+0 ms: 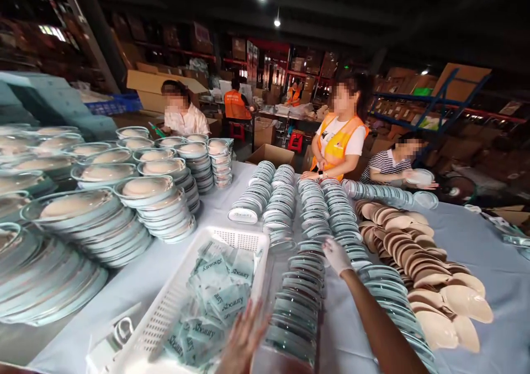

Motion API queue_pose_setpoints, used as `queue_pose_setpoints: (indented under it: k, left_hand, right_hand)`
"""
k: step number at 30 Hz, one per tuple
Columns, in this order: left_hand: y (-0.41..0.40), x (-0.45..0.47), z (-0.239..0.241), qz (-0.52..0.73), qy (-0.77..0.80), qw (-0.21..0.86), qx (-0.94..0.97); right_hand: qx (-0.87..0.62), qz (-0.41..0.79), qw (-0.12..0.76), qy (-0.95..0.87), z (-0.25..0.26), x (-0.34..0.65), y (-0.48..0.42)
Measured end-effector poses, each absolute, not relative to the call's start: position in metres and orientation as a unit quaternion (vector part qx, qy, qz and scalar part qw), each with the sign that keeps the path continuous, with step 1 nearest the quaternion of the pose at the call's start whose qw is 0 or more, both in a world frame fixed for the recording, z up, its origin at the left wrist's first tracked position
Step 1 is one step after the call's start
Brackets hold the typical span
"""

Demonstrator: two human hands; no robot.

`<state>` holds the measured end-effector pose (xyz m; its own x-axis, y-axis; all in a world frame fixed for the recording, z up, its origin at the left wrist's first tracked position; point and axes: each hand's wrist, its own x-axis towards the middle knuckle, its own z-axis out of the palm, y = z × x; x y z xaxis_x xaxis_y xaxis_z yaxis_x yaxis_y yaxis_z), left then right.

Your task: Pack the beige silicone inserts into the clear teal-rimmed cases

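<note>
My left hand (pixel 245 332), slightly blurred, has its fingers stretched out beside the right rim of a white plastic basket (pixel 159 286). In the basket lies a pile of pale green sachets (pixel 226 297) printed "beauty". My right hand (pixel 337 257), in a white glove, reaches across the table with its fingertips against a row of oval clear-lidded cases with pale green bases (pixel 298 291). Its fingers look extended and partly bent; no lifted item shows in them. More rows of these cases (pixel 383 294) lean on edge to its right.
Tall stacks of cases with beige pads (pixel 86 225) crowd the left. Beige oval pads (pixel 439 274) lie in rows at right on the cloth-covered table (pixel 488 263). Across the table a person in an orange vest (pixel 337 148) stands; a person in stripes (pixel 387 167) holds a clear case.
</note>
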<state>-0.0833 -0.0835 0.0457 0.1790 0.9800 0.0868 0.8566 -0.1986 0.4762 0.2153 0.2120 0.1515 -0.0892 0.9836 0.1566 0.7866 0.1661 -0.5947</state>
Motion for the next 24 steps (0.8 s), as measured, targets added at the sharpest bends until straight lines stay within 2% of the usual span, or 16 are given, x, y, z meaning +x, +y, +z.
queue_pose_setpoints:
  k: [4,8,15,21,24]
  left_hand:
    - [-0.024,-0.003,0.073,0.032,0.586,0.239,0.774]
    - [-0.016,0.023,0.065,-0.015,0.62,0.282,0.732]
    - [-0.056,0.076,-0.013,0.026,0.669,0.295,0.682]
    - [-0.078,0.094,-0.011,0.059,0.71,0.246,0.657]
    - [-0.107,0.086,-0.011,0.185,0.704,0.186,0.66]
  right_hand:
    - [-0.562,0.18,0.226,-0.775,0.112,0.197,0.211]
    - [-0.539,0.174,0.225,-0.793,0.074,0.174,0.187]
    - [-0.482,0.223,0.309,-0.789,0.044,0.181,0.157]
    - [-0.466,0.253,0.413,-0.74,0.059,0.256,0.165]
    - [-0.505,0.234,0.419,-0.717,0.067,0.341,0.146]
